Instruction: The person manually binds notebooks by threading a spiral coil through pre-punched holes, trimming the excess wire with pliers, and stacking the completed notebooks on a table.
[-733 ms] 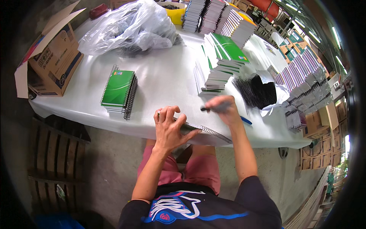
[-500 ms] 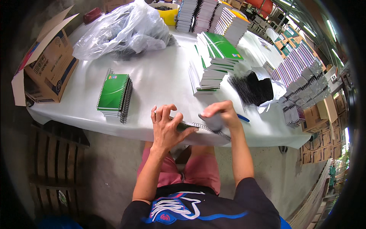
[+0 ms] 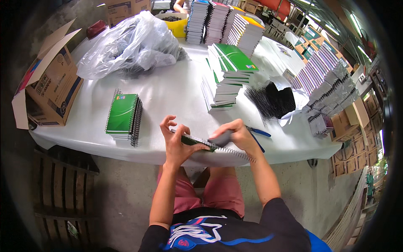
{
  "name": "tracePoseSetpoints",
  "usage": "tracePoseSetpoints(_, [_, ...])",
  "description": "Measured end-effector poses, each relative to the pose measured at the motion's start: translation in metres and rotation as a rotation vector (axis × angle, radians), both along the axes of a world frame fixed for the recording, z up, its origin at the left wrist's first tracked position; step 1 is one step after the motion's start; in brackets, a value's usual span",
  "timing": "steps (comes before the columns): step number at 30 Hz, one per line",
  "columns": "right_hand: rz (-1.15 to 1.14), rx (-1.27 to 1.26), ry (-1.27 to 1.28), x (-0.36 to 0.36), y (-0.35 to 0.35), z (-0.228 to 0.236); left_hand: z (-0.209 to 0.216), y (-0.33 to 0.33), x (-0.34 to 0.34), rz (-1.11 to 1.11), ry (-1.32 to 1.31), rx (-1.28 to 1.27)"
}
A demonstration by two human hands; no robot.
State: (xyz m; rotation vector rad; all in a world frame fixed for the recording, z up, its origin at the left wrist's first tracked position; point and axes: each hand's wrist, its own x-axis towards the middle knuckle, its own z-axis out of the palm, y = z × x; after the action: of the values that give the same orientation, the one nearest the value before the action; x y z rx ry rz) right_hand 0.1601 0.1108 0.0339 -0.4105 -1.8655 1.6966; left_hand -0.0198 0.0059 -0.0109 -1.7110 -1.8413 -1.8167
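Note:
Near the table's front edge, my left hand (image 3: 176,145) grips a small green notebook (image 3: 190,140) by its edge, thumb below and fingers bent above. A dark spiral wire coil (image 3: 235,154) runs along the notebook's spine, and its loose end sticks out to the right under my right wrist. My right hand (image 3: 240,136) is closed around a dark grey, rounded, flat piece (image 3: 222,139) and holds it against the coil at the notebook. What that piece is, I cannot make out. Blue-handled pliers (image 3: 260,132) lie just right of my right hand.
Coil-bound green notebooks (image 3: 121,113) are stacked at left. Uncoiled green-covered books (image 3: 235,56) rise in a pile behind my hands, beside black coils (image 3: 275,101). A plastic bag (image 3: 130,46), an open carton (image 3: 52,88), a yellow tub (image 3: 178,26) and more notebook stacks (image 3: 321,71) surround them.
My right hand and the grey piece have moved left, closer to the notebook and my left hand. More of the pliers shows now. The whole view has shifted slightly.

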Motion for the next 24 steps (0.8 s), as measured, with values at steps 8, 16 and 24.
tracePoseSetpoints(8, [-0.158, 0.236, -0.521, -0.02, 0.001, 0.03, -0.008, 0.012, -0.002, -0.054, 0.019, 0.088])
tracePoseSetpoints(16, [-0.19, 0.274, -0.309, -0.017, 0.03, -0.011, -0.022, 0.019, -0.006, -0.326, -0.35, -0.035])
tracePoseSetpoints(24, [0.027, 0.108, -0.086, -0.039, -0.004, 0.013, -0.023, 0.011, -0.006, -0.296, -0.437, -0.16])
